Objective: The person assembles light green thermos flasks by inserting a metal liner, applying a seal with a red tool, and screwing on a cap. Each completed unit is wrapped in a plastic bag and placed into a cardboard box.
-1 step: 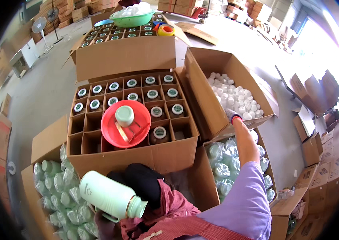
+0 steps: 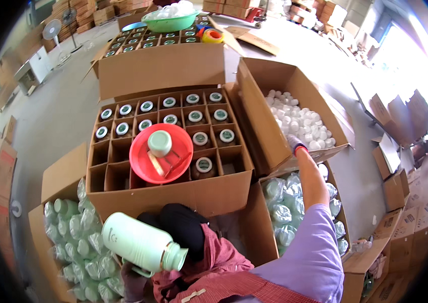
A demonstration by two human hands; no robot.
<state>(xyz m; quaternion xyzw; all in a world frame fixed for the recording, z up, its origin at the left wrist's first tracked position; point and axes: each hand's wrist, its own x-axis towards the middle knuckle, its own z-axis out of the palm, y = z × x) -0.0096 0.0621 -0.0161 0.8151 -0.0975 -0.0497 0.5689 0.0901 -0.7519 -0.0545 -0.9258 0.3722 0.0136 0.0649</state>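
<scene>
My left hand point(image 2: 134, 282), in shadow at the bottom, grips a pale green vacuum flask point(image 2: 138, 242) near its handle. The flask lies tilted, its uncapped neck pointing right. My gloved right hand point(image 2: 293, 143) reaches over the near wall of a carton point(image 2: 259, 101) and touches the heap of small white caps point(image 2: 307, 126); its fingers are mostly hidden. Between and beyond my hands, a red plastic bowl point(image 2: 138, 169) rests on the divided carton point(image 2: 173, 198). Inside the bowl are a pale green cup point(image 2: 160, 144) and a thin tool with a light handle point(image 2: 156, 165).
White-lidded flasks point(image 2: 204, 165) fill several carton cells. Plastic-wrapped green pieces lie in boxes at left point(image 2: 80, 247) and right point(image 2: 282, 214). Farther off, a green basin point(image 2: 171, 22) and tape rolls point(image 2: 212, 36) sit on another carton. A fan point(image 2: 52, 30) stands at far left.
The whole view has shifted slightly. Both hands keep their places: the left at the flask, the right at the white caps.
</scene>
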